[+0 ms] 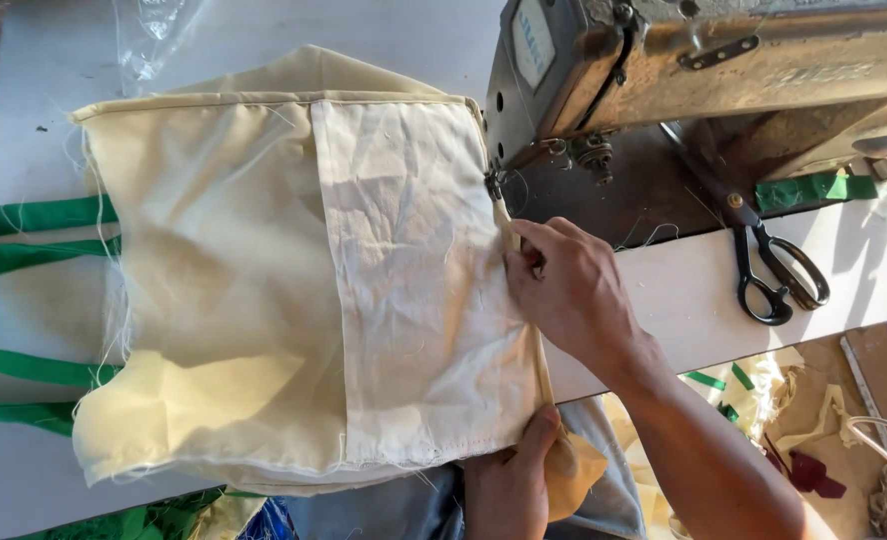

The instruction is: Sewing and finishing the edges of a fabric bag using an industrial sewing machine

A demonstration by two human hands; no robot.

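Two hands work one seam: the right hand (574, 295) presses its fingertips on the cream fabric panel (264, 290) at its right edge just below the needle (494, 185) of the old sewing machine (704, 70), while the left hand (512, 480) pinches the near corner. I'd judge the stitching barely begun, most of that edge unsewn. Green straps (34, 230) trail off the left. Black scissors (774, 270) lie on the white table (684, 290); scraps litter the floor beyond.
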